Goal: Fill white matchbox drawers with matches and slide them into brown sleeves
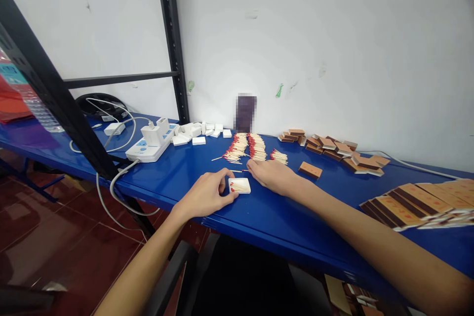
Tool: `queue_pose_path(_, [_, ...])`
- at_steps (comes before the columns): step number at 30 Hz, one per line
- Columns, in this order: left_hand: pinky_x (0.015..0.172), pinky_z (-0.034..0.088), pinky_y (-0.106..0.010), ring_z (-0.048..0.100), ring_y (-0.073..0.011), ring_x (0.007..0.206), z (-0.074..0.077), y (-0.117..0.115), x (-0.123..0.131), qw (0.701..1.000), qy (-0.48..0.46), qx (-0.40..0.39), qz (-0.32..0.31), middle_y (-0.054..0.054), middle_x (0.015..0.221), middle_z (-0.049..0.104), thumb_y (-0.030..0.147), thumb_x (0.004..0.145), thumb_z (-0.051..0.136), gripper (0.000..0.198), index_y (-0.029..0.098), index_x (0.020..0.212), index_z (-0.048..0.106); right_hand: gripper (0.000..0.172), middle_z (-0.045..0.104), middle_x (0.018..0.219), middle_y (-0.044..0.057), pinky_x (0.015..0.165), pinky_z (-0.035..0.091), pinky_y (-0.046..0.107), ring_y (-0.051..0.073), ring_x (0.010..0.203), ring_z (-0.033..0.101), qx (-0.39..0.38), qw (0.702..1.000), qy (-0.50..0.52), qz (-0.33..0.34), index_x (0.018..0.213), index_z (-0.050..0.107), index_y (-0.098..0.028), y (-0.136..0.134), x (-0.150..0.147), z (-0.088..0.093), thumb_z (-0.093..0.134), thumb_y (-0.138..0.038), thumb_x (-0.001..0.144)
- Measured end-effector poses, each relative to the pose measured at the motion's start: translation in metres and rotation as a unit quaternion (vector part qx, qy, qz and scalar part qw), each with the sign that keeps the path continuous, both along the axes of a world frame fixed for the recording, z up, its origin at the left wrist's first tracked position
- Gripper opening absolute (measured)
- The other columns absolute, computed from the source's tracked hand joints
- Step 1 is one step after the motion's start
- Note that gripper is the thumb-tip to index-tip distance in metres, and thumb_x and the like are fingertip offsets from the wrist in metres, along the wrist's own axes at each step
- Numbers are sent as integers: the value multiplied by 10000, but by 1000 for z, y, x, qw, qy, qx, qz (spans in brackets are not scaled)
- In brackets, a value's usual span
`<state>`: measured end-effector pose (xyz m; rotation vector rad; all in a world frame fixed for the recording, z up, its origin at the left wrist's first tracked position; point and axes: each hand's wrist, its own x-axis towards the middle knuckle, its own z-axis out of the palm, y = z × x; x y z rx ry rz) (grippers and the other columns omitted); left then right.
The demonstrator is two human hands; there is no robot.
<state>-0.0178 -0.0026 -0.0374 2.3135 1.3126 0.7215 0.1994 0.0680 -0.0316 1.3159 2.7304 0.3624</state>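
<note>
My left hand (207, 192) grips a small white matchbox tray (245, 179) by its left end, thumb and fingers on either side. Inside the tray lie several matches (240, 187), red heads to the left. Just beyond it, my right hand (268, 174) is low over the table with its fingers pinched together. A red match head (243, 171) shows at those fingertips; the rest of that match is hidden. Long piles of matches (237, 147) lie behind both hands, with a smaller pile (279, 157) to the right.
White empty trays (194, 131) are heaped at the back left, beside a power strip (148, 145) with cables. Brown matchbox sleeves (326, 144) lie at the back right; more sleeves (411, 202) are stacked nearer. One matchbox (310, 170) sits alone. A black shelf post (55, 79) rises at left.
</note>
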Motion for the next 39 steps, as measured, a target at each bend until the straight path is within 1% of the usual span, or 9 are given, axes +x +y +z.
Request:
queue_pose_path(3, [561, 330, -240, 483, -117, 571, 0, 0, 0, 1000, -5, -6, -2, 77, 631, 472, 339, 833, 613, 229, 231, 1027, 559, 228, 697, 957, 118, 615, 357, 286, 227, 809, 661, -9, 997, 77, -3, 1066, 508, -151, -7, 0, 8, 312, -258, 1019])
queue_pose_path(6, [554, 325, -239, 475, -115, 565, -1, 1, 0, 1000, -10, -7, 0, 80, 628, 468, 340, 833, 614, 237, 235, 1038, 558, 195, 690, 913, 77, 625, 353, 271, 193, 786, 638, -20, 986, 159, 35, 1041, 513, -171, -24, -2, 19, 342, -261, 1011])
queue_pose_path(10, [562, 330, -241, 470, -118, 570, -1, 2, 0, 1000, -15, 1, 1, 78, 635, 458, 352, 833, 615, 254, 234, 1049, 552, 171, 682, 858, 48, 602, 333, 261, 171, 732, 613, -71, 980, 163, 85, 977, 544, -187, -37, -8, 28, 395, -269, 997])
queue_pose_path(15, [578, 340, -243, 483, -125, 583, -1, 1, 0, 1000, -14, -4, -7, 75, 647, 478, 316, 832, 603, 253, 240, 1060, 524, 193, 679, 935, 93, 640, 337, 271, 201, 828, 614, -62, 986, 147, 41, 985, 559, -177, -10, -18, 23, 383, -254, 999])
queue_pose_path(22, [589, 348, -239, 495, -129, 599, 0, -1, 0, 999, -24, -9, -19, 72, 660, 488, 280, 832, 576, 299, 248, 1121, 507, 166, 664, 948, 88, 648, 342, 259, 190, 829, 598, -118, 982, 140, 55, 988, 551, -179, 17, -26, 9, 412, -268, 991])
queue_pose_path(27, [540, 314, -247, 465, -126, 544, 1, -2, 2, 1000, -23, -11, 0, 70, 605, 474, 345, 832, 590, 222, 224, 1015, 559, 200, 649, 893, 74, 632, 345, 265, 177, 755, 563, -101, 975, 195, 45, 955, 537, -178, 0, -8, 30, 366, -272, 997])
queue_pose_path(30, [528, 303, -246, 468, -124, 543, 1, -1, 3, 1000, -22, -8, 7, 68, 602, 479, 363, 825, 598, 225, 217, 993, 565, 194, 645, 862, 48, 625, 349, 260, 170, 745, 559, -120, 967, 213, 69, 954, 538, -198, -20, -1, 38, 383, -306, 994])
queue_pose_path(34, [554, 325, -245, 475, -122, 557, 0, -1, 2, 1000, -14, 8, 1, 69, 628, 485, 364, 828, 597, 237, 215, 1006, 549, 190, 655, 858, 41, 636, 355, 263, 172, 755, 584, -148, 969, 164, 108, 936, 554, -203, -39, -7, 33, 389, -279, 991])
queue_pose_path(39, [567, 342, -246, 482, -124, 564, -1, -1, 1, 1000, -10, 12, -3, 70, 638, 491, 360, 830, 596, 232, 219, 1003, 530, 265, 671, 881, 54, 668, 375, 271, 184, 786, 615, -133, 974, 154, 99, 899, 579, -198, -42, -18, 26, 366, -311, 1006])
